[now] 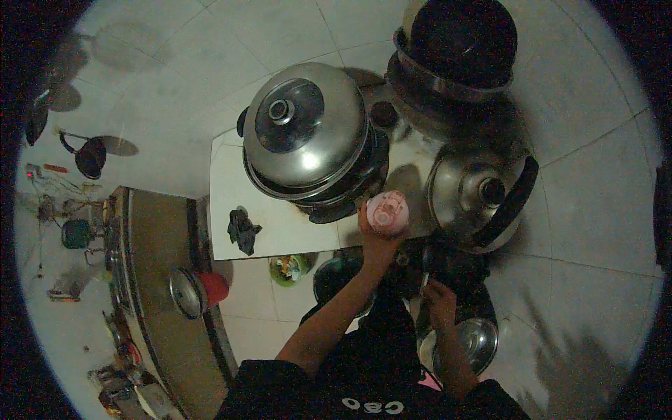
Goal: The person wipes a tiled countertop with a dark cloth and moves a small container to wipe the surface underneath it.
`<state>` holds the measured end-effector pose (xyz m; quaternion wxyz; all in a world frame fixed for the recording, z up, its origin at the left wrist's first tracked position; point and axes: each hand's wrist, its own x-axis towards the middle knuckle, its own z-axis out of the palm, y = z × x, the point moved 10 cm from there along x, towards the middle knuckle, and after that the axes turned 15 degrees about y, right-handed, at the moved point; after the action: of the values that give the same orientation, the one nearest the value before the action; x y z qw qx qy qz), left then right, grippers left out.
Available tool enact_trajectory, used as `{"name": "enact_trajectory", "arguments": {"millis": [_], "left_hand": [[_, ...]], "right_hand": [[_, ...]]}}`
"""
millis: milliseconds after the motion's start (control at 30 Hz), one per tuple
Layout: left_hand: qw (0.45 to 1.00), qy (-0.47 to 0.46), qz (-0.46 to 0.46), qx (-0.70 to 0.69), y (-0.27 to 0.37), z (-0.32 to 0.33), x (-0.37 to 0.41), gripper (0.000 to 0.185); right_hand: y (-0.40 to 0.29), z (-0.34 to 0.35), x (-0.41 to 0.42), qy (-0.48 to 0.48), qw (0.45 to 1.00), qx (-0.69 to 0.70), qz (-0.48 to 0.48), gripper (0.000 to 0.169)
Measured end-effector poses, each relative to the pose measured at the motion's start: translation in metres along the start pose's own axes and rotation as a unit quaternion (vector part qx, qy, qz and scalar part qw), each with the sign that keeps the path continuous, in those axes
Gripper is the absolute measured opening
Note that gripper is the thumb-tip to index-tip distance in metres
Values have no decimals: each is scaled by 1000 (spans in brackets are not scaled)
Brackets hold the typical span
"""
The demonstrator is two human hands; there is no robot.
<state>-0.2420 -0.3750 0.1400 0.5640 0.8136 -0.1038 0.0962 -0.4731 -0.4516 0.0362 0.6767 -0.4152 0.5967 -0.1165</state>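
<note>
My left hand (374, 239) is closed around a pink lidded container (387, 212) at the front edge of the white tiled counter (275, 226). Just left of and beyond it stands a large steamer pot with a domed metal lid (310, 131). To the right is a metal pot with a round lid and a dark arched handle (472, 194). My right hand (440, 298) is lower, near dark objects below the counter; its fingers are bent beside a thin pale thing too unclear to name. Whether it grips that thing cannot be told.
Stacked dark pans (457, 58) stand at the back right. A crumpled black cloth or bag (243, 231) lies on the counter. Below are a green bin (289, 269) and a metal bowl (479, 344). A red container (214, 289) with a glass lid beside it is at left.
</note>
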Motion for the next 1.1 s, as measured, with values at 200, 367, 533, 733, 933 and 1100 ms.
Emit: {"name": "enact_trajectory", "arguments": {"millis": [200,367,533,733,933,1100], "left_hand": [[996,-42,-60,-54,-12,5,4,85],[1000,-13,5,-1,-12,25,20,79],[995,-22,-9,-94,-18,75,60,76],[991,-15,-11,-133,-5,109,85,74],[957,-83,7,-277,-19,142,94,76],[968,-183,6,-174,-28,124,91,86]], "right_hand": [[4,7,7,-39,999,28,-1,32],[10,11,14,-44,996,75,-3,33],[9,-15,12,-10,994,104,-41,31],[31,-38,14,27,995,87,-40,27],[23,-31,5,39,998,-36,-32,25],[19,9,37,-35,984,-6,-173,25]]}}
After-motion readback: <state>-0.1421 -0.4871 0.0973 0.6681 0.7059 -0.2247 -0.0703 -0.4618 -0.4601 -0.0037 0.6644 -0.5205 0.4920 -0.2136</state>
